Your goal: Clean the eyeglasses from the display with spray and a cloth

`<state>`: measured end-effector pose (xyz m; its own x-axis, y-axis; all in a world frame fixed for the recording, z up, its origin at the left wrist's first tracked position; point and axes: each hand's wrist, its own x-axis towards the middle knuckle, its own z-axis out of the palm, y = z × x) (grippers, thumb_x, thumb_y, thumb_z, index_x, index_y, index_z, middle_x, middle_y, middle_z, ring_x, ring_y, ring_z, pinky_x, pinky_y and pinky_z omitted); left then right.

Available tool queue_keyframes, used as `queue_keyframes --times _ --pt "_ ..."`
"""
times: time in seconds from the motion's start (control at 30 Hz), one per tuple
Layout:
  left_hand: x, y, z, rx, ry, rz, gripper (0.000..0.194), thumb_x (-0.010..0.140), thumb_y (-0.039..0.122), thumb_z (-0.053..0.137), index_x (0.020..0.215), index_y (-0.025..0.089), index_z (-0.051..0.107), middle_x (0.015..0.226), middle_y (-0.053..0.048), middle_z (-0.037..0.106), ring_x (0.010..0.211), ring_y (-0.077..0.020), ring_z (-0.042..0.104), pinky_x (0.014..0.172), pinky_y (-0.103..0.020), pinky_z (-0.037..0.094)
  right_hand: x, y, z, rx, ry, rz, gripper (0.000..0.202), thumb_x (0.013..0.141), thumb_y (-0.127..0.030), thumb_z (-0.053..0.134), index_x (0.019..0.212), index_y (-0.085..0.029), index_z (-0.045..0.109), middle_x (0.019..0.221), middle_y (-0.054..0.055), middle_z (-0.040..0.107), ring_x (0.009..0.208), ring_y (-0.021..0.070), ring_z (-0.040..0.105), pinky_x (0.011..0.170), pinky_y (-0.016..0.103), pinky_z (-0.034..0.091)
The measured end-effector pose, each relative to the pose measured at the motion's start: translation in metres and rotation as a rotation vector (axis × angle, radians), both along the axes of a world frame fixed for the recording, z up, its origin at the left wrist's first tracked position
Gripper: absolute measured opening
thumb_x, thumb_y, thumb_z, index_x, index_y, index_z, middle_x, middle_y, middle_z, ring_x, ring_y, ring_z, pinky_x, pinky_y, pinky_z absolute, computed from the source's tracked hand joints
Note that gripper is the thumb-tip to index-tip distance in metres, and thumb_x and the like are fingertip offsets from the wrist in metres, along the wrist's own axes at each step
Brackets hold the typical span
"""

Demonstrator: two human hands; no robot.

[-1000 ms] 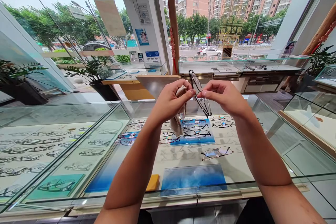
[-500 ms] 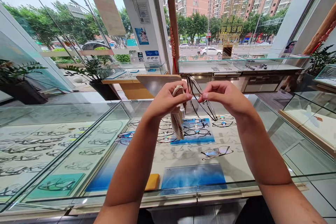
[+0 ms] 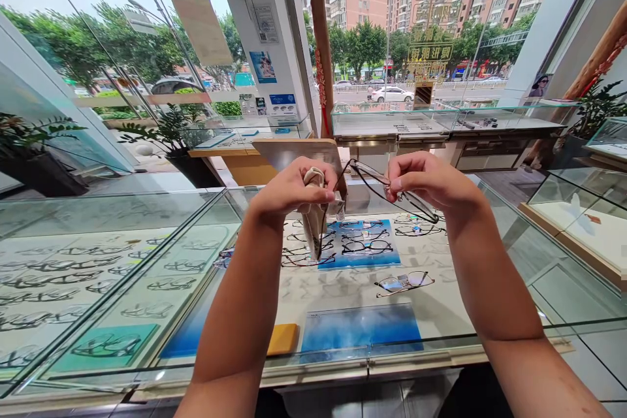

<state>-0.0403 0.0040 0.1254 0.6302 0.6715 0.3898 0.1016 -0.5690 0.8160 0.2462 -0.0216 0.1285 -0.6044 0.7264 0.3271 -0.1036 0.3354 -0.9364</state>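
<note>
Above the glass counter I hold a pair of dark-rimmed eyeglasses [image 3: 375,189] between both hands. My right hand [image 3: 424,179] pinches the frame around its middle, with one rim reaching out below the fingers. My left hand [image 3: 298,186] has thumb and fingers closed on a thin temple arm of the same glasses, whose tip hangs down. A light beige cloth [image 3: 312,228] is also tucked in the left fingers and droops beneath them. Behind the left fingertips stands a small clear bottle [image 3: 339,208], partly hidden.
Inside the glass display counter [image 3: 264,375] lie several eyeglasses, one pair [image 3: 405,283] apart from the others. A blue card [image 3: 361,333] and a yellow case [image 3: 283,339] are near its front edge. A tilted mirror or board [image 3: 296,153] stands behind my hands.
My hands have moved farther apart, the left one leftward with the cloth. The eyeglasses have turned, so their front slants down to the right and the temple arm points more to the left.
</note>
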Motion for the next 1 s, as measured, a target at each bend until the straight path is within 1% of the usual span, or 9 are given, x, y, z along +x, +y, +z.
queue_keyframes --times 0.13,0.2,0.3,0.4,0.57,0.7,0.83,0.9,1.0 --pt "-0.008 0.003 0.000 -0.092 0.191 -0.211 0.040 0.070 0.045 0.090 0.058 0.018 0.063 0.050 -0.001 0.052 0.045 -0.0112 0.041 0.043 -0.025 0.030 0.001 0.006 -0.003 -0.067 -0.081 0.203 0.015 0.080 -0.022 0.081 0.068 -0.020 0.073 0.063 -0.002 0.070 0.062 0.0129 0.063 0.066 0.028 0.052" --pt "-0.008 0.004 -0.001 -0.129 0.234 -0.282 0.040 0.071 0.049 0.089 0.059 0.019 0.065 0.051 -0.003 0.053 0.046 -0.0131 0.043 0.044 -0.027 0.032 -0.001 0.009 -0.006 -0.096 -0.090 0.273 0.016 0.081 -0.020 0.080 0.067 -0.020 0.072 0.062 -0.003 0.069 0.061 0.0125 0.063 0.064 0.027 0.052" --pt "-0.007 0.007 -0.007 -0.154 0.161 -0.327 0.044 0.070 0.055 0.089 0.058 0.020 0.065 0.049 -0.004 0.052 0.046 -0.0149 0.043 0.046 -0.030 0.033 -0.005 0.012 -0.008 -0.133 -0.056 0.323 0.019 0.081 -0.021 0.081 0.066 -0.019 0.069 0.061 -0.003 0.068 0.060 0.0120 0.063 0.062 0.026 0.050" --pt "-0.002 0.009 -0.013 -0.209 -0.001 -0.347 0.049 0.067 0.056 0.090 0.053 0.020 0.060 0.043 -0.002 0.042 0.042 -0.0123 0.037 0.045 -0.029 0.029 -0.007 0.014 -0.010 -0.161 -0.023 0.355 0.022 0.081 -0.025 0.084 0.067 -0.019 0.068 0.062 -0.001 0.069 0.062 0.0122 0.064 0.063 0.025 0.050" --pt "0.008 0.011 -0.022 -0.308 -0.247 -0.254 0.064 0.051 0.059 0.094 0.045 0.022 0.041 0.040 0.004 0.028 0.036 -0.0073 0.024 0.037 -0.025 0.020 -0.011 0.016 -0.014 -0.211 0.016 0.349 0.029 0.080 -0.035 0.089 0.069 -0.019 0.068 0.068 0.002 0.073 0.065 0.0133 0.065 0.066 0.027 0.051" --pt "0.010 0.012 -0.023 -0.283 -0.473 -0.165 0.072 0.055 0.060 0.090 0.052 0.023 0.028 0.045 0.009 0.014 0.037 -0.0053 0.015 0.035 -0.023 0.017 -0.016 0.015 -0.016 -0.225 0.077 0.337 0.033 0.077 -0.039 0.092 0.068 -0.020 0.066 0.067 0.001 0.071 0.066 0.0137 0.064 0.070 0.029 0.053" --pt "0.011 0.013 -0.016 -0.309 -0.598 0.042 0.060 0.064 0.052 0.086 0.062 0.024 0.033 0.055 0.008 0.018 0.047 -0.0075 0.015 0.038 -0.023 0.016 -0.018 0.011 -0.013 -0.234 0.159 0.148 0.035 0.072 -0.041 0.093 0.069 -0.022 0.064 0.074 0.001 0.072 0.072 0.0153 0.066 0.076 0.031 0.057" --pt "0.012 0.017 -0.016 -0.348 -0.585 0.064 0.054 0.067 0.044 0.086 0.064 0.023 0.036 0.058 0.008 0.021 0.050 -0.0069 0.015 0.040 -0.021 0.016 -0.018 0.011 -0.012 -0.243 0.216 0.054 0.036 0.072 -0.043 0.093 0.072 -0.023 0.063 0.082 0.002 0.075 0.078 0.0164 0.068 0.079 0.031 0.059" --pt "0.016 0.026 -0.024 -0.378 -0.486 0.035 0.047 0.073 0.038 0.086 0.065 0.021 0.043 0.059 0.009 0.026 0.050 -0.0058 0.021 0.044 -0.020 0.022 -0.016 0.015 -0.014 -0.243 0.279 -0.022 0.034 0.076 -0.045 0.091 0.079 -0.024 0.064 0.097 0.004 0.080 0.089 0.0173 0.072 0.085 0.031 0.060"
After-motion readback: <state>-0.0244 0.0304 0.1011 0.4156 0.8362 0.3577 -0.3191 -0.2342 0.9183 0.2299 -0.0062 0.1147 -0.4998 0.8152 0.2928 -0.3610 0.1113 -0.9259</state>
